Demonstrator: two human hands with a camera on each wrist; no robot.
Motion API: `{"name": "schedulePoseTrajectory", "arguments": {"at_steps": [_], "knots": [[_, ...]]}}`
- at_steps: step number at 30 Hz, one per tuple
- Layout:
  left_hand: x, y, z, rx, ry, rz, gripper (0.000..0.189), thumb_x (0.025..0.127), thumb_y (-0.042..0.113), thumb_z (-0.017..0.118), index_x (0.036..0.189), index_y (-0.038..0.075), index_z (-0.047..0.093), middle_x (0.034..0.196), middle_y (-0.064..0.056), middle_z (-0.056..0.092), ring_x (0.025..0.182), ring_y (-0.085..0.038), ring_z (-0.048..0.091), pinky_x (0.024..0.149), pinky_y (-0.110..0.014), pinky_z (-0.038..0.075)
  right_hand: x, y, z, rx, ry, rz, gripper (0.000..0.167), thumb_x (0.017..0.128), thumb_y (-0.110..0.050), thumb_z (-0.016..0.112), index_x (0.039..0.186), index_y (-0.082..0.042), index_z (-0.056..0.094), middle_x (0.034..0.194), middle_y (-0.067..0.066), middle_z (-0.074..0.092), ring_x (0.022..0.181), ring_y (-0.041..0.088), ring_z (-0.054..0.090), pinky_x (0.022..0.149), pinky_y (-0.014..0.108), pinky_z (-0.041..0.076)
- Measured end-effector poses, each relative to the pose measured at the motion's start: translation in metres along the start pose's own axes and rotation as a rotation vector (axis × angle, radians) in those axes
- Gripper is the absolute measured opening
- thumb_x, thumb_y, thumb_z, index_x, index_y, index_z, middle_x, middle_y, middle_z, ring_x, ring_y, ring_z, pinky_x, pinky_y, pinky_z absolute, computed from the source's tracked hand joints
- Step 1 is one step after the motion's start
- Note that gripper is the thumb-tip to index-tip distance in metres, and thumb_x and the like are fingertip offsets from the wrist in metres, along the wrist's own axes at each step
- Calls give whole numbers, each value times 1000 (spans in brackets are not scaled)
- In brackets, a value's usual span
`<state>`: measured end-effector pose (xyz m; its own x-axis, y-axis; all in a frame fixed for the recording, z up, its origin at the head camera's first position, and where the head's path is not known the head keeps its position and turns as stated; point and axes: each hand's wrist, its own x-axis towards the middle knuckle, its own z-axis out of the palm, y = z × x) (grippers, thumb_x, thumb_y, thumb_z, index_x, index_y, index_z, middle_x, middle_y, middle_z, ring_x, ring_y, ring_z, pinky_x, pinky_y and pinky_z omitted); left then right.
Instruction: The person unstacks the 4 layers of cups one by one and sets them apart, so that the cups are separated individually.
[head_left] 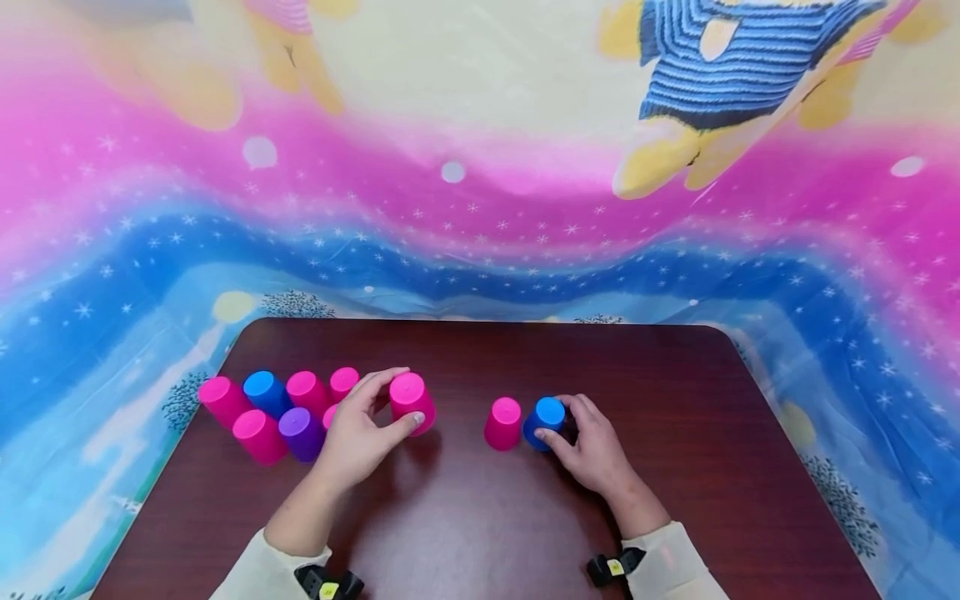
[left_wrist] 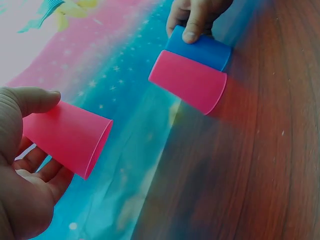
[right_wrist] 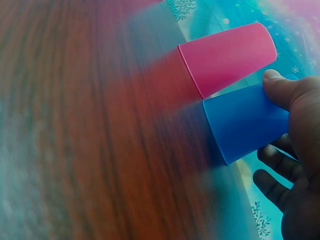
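Note:
Between thumb and fingers, my left hand (head_left: 360, 440) grips an upside-down pink cup (head_left: 409, 400), its shadow falling on the table below it. In the left wrist view the open rim of that pink cup (left_wrist: 70, 137) points toward the tabletop. My right hand (head_left: 597, 450) holds a blue cup (head_left: 545, 423) by its sides, mouth down on the table. Right beside the blue cup stands another upside-down pink cup (head_left: 503, 425), which no hand holds. The right wrist view has the thumb (right_wrist: 282, 90) on the blue cup (right_wrist: 245, 122).
Left of my left hand, several upside-down cups stand in a cluster: pink ones (head_left: 260, 437), a blue one (head_left: 267, 393) and a purple one (head_left: 303, 435). My left hand partly hides one. Behind the dark wooden table (head_left: 600, 358) hangs a patterned cloth (head_left: 480, 208).

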<state>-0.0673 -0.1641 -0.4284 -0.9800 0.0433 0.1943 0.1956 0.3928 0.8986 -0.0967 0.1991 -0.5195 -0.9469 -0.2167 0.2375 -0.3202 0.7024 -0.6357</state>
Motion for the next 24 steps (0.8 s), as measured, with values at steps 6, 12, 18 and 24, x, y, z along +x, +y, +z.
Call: {"name": "schedulePoseTrajectory", "arguments": {"at_steps": [6, 12, 18, 24], "knots": [[-6, 2, -22, 20, 35, -27, 71, 82, 20, 90, 145, 24, 57, 132, 0, 61, 123, -22, 59, 97, -48, 58, 1, -2, 0, -3, 5, -1, 60, 91, -47, 78, 136, -14, 56, 119, 1, 60, 108, 23, 63, 93, 49, 59], [-14, 7, -48, 49, 106, -62, 74, 84, 23, 89, 149, 25, 53, 136, 0, 60, 123, -21, 57, 84, -28, 60, 3, -4, 0, 2, 2, -3, 60, 92, -47, 78, 136, -14, 56, 119, 1, 60, 108, 23, 63, 94, 49, 59], [-21, 7, -73, 13, 187, -60, 73, 87, 16, 85, 151, 18, 51, 139, -3, 57, 122, -14, 56, 88, -17, 55, 3, -4, -2, 1, -8, 10, 61, 92, -49, 77, 137, -14, 55, 119, 1, 60, 110, 24, 63, 94, 50, 58], [-31, 3, -87, 35, 225, -127, 71, 90, 22, 84, 153, 17, 50, 138, -3, 57, 119, -6, 56, 87, -12, 53, -1, -4, -1, -7, -8, 20, 63, 91, -49, 78, 138, -14, 55, 120, 2, 60, 112, 26, 63, 94, 51, 58]]}}
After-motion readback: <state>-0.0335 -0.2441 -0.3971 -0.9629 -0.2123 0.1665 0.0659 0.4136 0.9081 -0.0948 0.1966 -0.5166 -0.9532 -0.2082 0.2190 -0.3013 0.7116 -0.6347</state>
